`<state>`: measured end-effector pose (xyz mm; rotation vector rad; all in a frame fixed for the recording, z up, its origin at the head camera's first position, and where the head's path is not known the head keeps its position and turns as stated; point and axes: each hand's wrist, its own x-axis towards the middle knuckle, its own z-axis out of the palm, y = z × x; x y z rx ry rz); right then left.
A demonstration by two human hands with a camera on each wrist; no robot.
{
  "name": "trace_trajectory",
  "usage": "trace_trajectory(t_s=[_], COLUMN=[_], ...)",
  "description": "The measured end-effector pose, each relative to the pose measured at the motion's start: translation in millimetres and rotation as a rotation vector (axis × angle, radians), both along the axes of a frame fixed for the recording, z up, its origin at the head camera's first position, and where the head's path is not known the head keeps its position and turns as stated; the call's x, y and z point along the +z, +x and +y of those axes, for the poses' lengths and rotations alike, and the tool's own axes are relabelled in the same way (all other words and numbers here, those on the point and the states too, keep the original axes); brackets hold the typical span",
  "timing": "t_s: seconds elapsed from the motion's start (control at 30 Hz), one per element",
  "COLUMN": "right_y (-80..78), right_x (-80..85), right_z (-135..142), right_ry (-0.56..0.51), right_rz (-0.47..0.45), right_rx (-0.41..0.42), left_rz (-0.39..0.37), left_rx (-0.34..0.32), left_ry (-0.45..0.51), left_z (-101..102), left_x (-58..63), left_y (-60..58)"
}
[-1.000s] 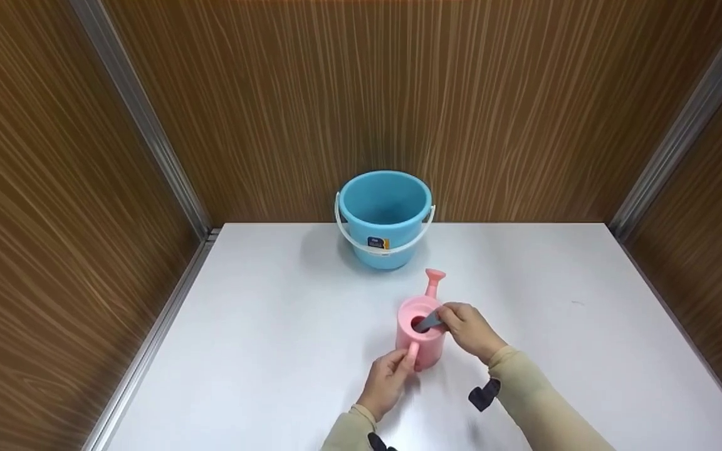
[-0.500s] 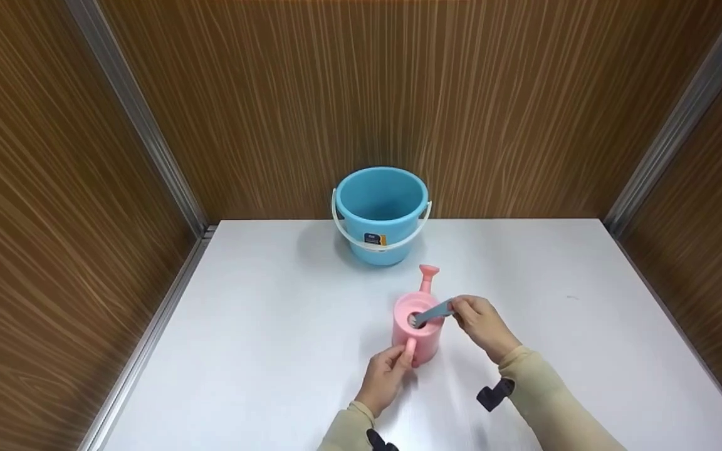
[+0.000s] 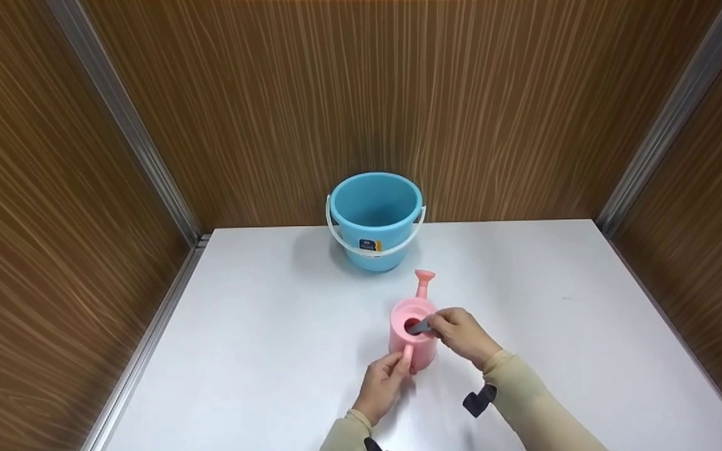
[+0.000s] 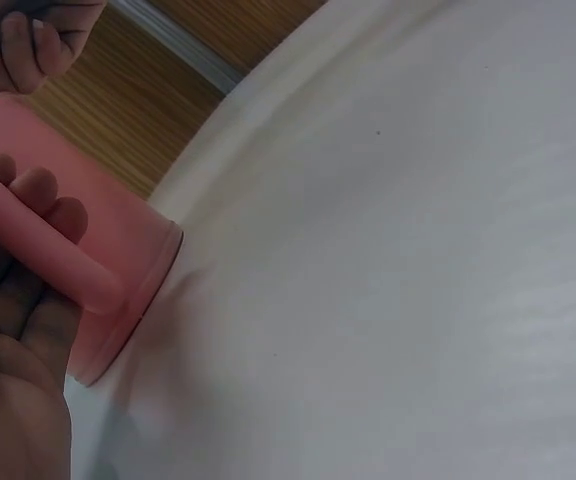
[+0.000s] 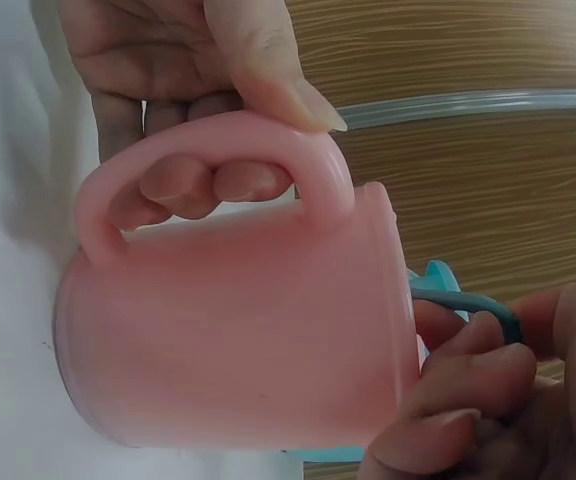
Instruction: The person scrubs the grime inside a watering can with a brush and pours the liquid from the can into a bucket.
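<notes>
A pink watering can (image 3: 422, 354) stands upright on the white table, its spout pointing away from me. My left hand (image 3: 378, 387) grips the can's handle (image 5: 208, 135), the fingers passing through the loop in the right wrist view. Above the can's top opening, my right hand (image 3: 463, 335) pinches the grey-blue handle of a brush (image 3: 422, 326). The brush slants down into the opening, so its head is hidden inside the can. In the left wrist view, the right hand (image 4: 43, 45) shows at the can's top.
A light blue bucket (image 3: 373, 241) with a white bail handle stands behind the can, near the back wall. Wood-patterned panels (image 3: 261, 113) enclose the white table (image 3: 261, 351) at the back and both sides.
The right hand drew the brush partly up and to the right, showing its pale bristles, then pushed it back down into the can. The left hand keeps its grip on the can's handle.
</notes>
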<state>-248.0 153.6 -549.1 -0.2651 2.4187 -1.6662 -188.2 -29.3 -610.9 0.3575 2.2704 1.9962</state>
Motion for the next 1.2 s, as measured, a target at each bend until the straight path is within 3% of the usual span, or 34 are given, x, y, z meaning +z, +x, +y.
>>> trace_trajectory(t_s=[0.13, 0.3, 0.7, 0.97, 1.2], right_y=[2.7, 4.7, 20.9, 19.5, 15.8], right_x=[-1.5, 2.4, 5.6, 5.3, 5.2], right_z=[0, -2, 20, 22, 20], right_ry=[-0.043, -0.123, -0.254, -0.266, -0.221], right_rz=[-0.041, -0.067, -0.04, -0.053, -0.123], right_rx=[-0.002, 0.005, -0.057, -0.033, 0.023], left_rz=[-0.022, 0.007, -0.023, 0.038, 0.072], left_rx=[-0.013, 0.002, -0.052, -0.066, -0.056], left_ry=[0.015, 0.022, 0.024, 0.02, 0.029], left_z=[-2, -5, -3, -3, 2], left_x=[-2.3, -0.1, -0.9, -0.1, -0.9], left_y=[1.3, -0.3, -2.8, -6.0, -3.7])
